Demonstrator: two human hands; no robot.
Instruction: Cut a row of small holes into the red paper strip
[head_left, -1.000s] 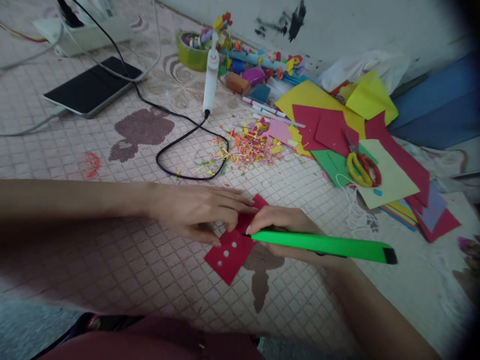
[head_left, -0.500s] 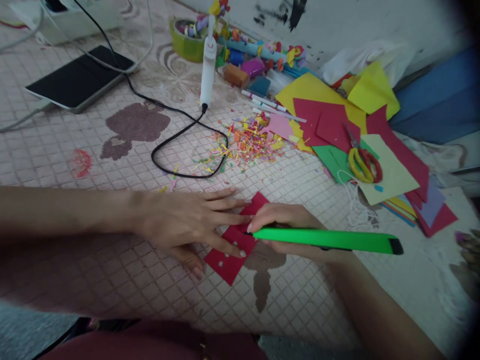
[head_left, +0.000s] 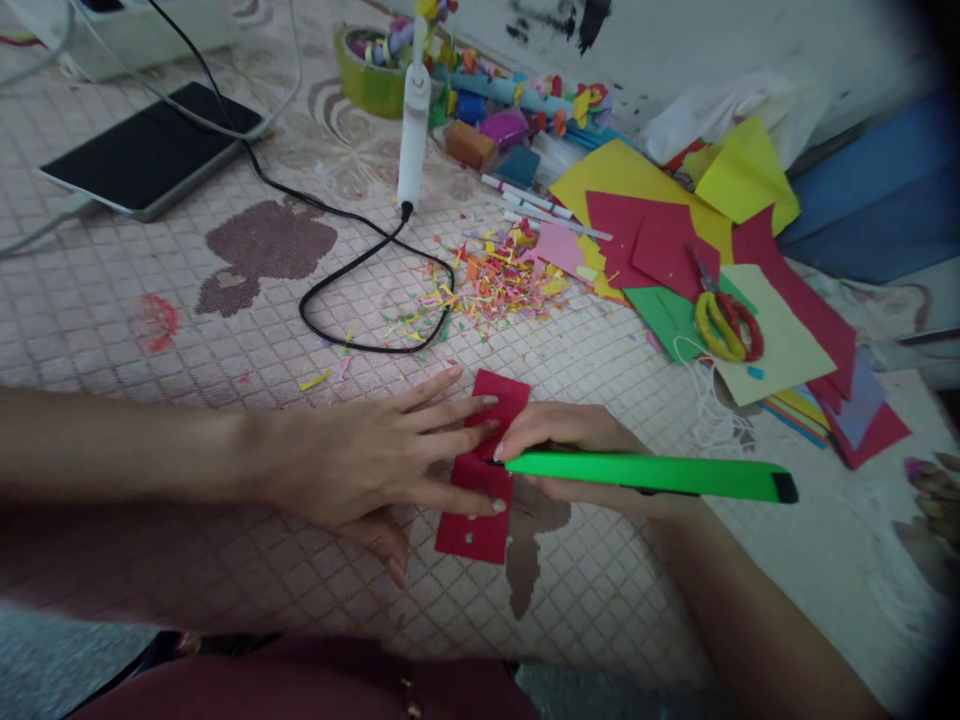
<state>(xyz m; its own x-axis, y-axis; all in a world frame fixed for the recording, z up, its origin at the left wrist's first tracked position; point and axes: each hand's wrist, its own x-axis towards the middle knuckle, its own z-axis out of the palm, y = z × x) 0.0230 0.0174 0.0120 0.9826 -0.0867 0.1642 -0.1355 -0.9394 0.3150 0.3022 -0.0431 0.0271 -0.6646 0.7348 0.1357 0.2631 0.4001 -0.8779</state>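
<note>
A red paper strip (head_left: 480, 520) with small punched holes lies on the patterned mat (head_left: 225, 340) in front of me. My left hand (head_left: 375, 455) rests flat on it with fingers spread, pressing it down. My right hand (head_left: 570, 445) is closed round a long green utility knife (head_left: 652, 475), whose tip meets the strip near its middle. The knife's black end points right.
Colored paper sheets (head_left: 675, 240) and yellow-red scissors (head_left: 726, 325) lie at right. A heap of paper scraps (head_left: 502, 280), a white glue gun (head_left: 411, 140) with black cord, a green tape roll (head_left: 371, 85) and a tablet (head_left: 146, 150) lie further back. Another person's fingers (head_left: 930, 480) show at the right edge.
My left hand has spread flat and turned the red strip from slanted to nearly upright. The right hand with the knife has stayed almost still.
</note>
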